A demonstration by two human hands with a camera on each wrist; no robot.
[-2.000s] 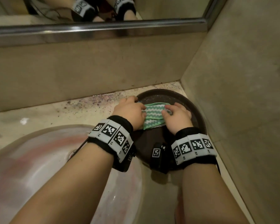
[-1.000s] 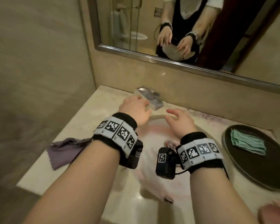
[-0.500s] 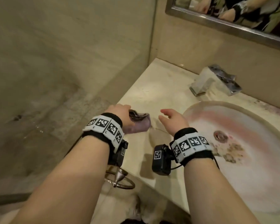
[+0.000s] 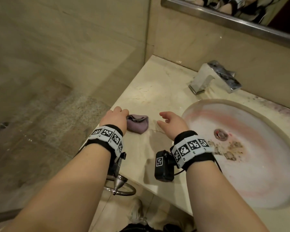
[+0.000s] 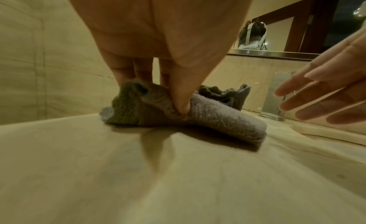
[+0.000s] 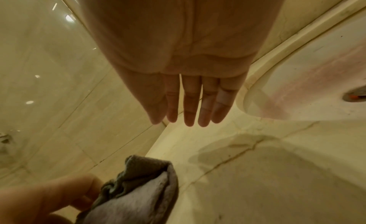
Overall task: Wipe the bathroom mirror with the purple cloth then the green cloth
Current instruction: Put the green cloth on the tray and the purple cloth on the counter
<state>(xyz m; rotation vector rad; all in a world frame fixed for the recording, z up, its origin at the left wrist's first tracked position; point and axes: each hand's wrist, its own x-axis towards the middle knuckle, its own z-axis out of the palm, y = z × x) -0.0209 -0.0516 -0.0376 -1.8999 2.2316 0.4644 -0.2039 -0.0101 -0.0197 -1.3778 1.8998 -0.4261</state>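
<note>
Pinching the purple cloth (image 4: 137, 123) now, the left hand (image 4: 115, 118) has left the green cloth behind on its dark tray; a moment ago both hands were folding that one. So the first wipe is only about to start, I think. From the head view the purple cloth sits bunched on the pale stone surface (image 4: 157, 91), left of the sink (image 4: 241, 148), and the right hand (image 4: 172, 122) hangs beside it with loose fingers, holding nothing. The mirror (image 4: 241, 17) is up behind the sink, untouched.

At the left wrist, thumb and fingers (image 5: 178, 92) squeeze a fold of the cloth (image 5: 208, 117). It looks soft and fuzzy, rolled thick at one end. The surface (image 5: 158, 172) is smooth and shiny.

At the right wrist, the right hand's grip is wide, fingers (image 6: 190, 105) straight, above the surface (image 6: 277, 180). The cloth (image 6: 138, 193) lies left of the sink (image 6: 316, 89), crumpled.
</note>
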